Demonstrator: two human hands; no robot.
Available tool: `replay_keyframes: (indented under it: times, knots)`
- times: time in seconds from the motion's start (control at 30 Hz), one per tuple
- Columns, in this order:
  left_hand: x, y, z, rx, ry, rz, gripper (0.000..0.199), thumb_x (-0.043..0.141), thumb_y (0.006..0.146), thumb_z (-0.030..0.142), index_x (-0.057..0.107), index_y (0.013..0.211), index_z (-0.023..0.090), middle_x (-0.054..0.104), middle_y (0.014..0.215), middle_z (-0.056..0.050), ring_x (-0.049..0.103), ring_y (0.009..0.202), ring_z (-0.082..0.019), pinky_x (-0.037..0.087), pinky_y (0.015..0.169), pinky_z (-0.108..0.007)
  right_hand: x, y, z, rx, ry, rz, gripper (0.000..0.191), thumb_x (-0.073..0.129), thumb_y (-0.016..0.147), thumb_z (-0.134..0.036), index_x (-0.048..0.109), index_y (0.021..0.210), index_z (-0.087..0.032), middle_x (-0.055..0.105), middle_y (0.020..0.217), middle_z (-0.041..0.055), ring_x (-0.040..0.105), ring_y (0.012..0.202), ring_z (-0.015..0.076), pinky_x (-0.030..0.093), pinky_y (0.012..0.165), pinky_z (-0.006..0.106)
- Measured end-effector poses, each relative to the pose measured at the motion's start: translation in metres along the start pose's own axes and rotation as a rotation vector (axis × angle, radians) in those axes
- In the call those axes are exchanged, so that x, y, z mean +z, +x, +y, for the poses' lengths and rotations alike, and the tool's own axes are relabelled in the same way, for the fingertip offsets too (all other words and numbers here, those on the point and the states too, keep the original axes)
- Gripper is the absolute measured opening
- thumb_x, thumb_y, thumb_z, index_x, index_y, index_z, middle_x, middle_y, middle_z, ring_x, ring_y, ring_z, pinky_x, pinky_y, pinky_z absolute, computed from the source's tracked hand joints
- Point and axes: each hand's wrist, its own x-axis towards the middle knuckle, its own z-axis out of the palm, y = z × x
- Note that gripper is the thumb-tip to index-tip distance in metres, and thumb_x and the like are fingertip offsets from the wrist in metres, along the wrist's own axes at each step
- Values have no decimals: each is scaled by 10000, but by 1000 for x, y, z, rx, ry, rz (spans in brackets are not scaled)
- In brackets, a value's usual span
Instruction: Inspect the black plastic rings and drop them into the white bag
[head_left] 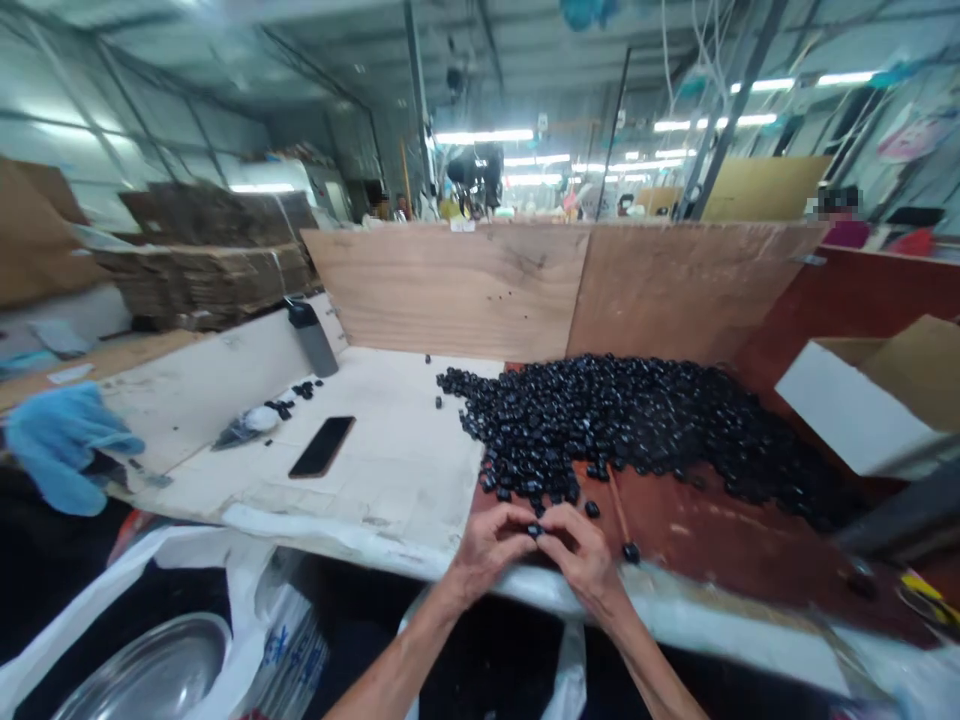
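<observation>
Near the table's front edge, my left hand [491, 548] and my right hand [581, 555] meet, thumbs and forefingers pinched on one small shiny black piece [535, 531]. Its exact kind is too small to make out. Just beyond my fingers spreads a large heap of similar black pieces [622, 415] on the reddish-brown board [697, 530]. One loose black piece [592, 509] lies right of my right fingers. A thin reddish stick [618, 505] points from the heap towards another black piece [630, 552].
On the white tabletop [405, 450] lie a phone [322, 447] and a small plastic bag [247, 425]. A dark bottle [313, 338] stands behind. Wooden panels [450, 290] wall the back; an open white box [862, 410] sits right. A blue glove [67, 440] hangs left, above a metal bowl [150, 670].
</observation>
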Motion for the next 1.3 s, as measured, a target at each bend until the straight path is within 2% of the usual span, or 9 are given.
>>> replay_keyframes:
  times: [0.17,0.4,0.6,0.77,0.9,0.97,1.17,1.23,1.3]
  knots:
    - [-1,3,-3,-14,11,55,280,806,699,322,731,911,155,719,873,-66,655,796,-194,521,739,-272,3,1,21,-13,77,4,137,619,863,-374,716,850,-278,689,906,69,667,879,254,554,792,342]
    - [1,4,-8,13,26,60,264,809,676,344,748,879,187,719,862,-68,648,802,-209,509,736,-280,15,-1,37,116,245,73,318,707,722,-554,705,869,-271,700,862,74,693,832,273,595,766,345]
    - [1,4,-20,82,100,-10,252,825,639,351,749,845,227,701,835,-55,644,797,-225,521,742,-304,27,-3,29,281,246,218,426,658,739,-632,694,942,-259,621,648,10,567,455,165,495,418,247]
    - [-1,3,-15,37,73,35,274,772,702,362,729,930,217,696,869,-59,639,798,-219,511,720,-298,26,-3,25,117,181,178,348,660,737,-612,705,780,-270,665,731,50,657,641,230,572,598,297]
    - [-1,3,-7,98,100,51,263,749,712,296,731,959,207,691,903,-66,631,814,-209,489,721,-286,24,-3,33,242,262,34,371,631,775,-612,708,784,-250,665,680,37,642,566,207,550,531,275]
    - [-1,4,-4,133,132,54,253,744,710,276,742,950,198,695,907,-74,628,834,-211,479,739,-285,19,-1,34,232,257,-36,359,625,789,-599,717,799,-252,681,698,41,658,584,215,563,550,283]
    - [-1,4,3,56,136,47,251,738,693,243,755,936,179,710,892,-60,622,809,-195,468,754,-278,1,8,22,-114,38,-3,195,698,775,-447,736,794,-257,717,855,56,699,826,237,577,774,273]
    - [-1,4,4,61,121,49,247,741,700,257,752,930,167,701,882,-62,617,803,-192,466,736,-270,5,6,23,-86,50,8,224,685,791,-459,740,831,-245,720,846,53,702,778,218,577,729,246]
    - [-1,5,2,114,118,45,242,741,718,282,746,926,159,692,883,-72,620,812,-196,468,734,-270,14,2,27,19,94,60,321,656,803,-527,730,906,-232,698,739,35,672,614,182,558,589,219]
